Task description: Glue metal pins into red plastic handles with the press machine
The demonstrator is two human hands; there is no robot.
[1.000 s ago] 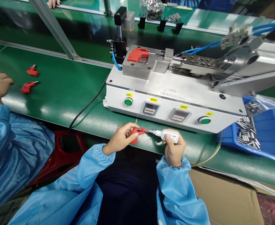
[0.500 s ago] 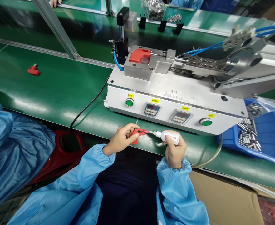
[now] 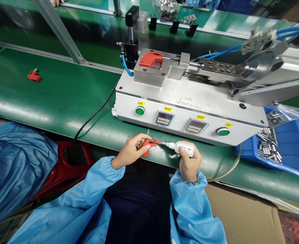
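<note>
In the head view, the fingers of the left hand (image 3: 132,149) clamped an angular, dark-slotted red piece (image 3: 146,152) by the edge of the table (image 3: 62,101), those of the right hand (image 3: 190,165) gripped a white bottle (image 3: 187,147), and a blue bin (image 3: 298,149) held shiny metal cylinders (image 3: 268,147).

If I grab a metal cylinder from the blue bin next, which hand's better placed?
Probably the right hand: it is nearer the blue bin, though it holds the white bottle. The left hand, holding a red part, is farther away.
</note>
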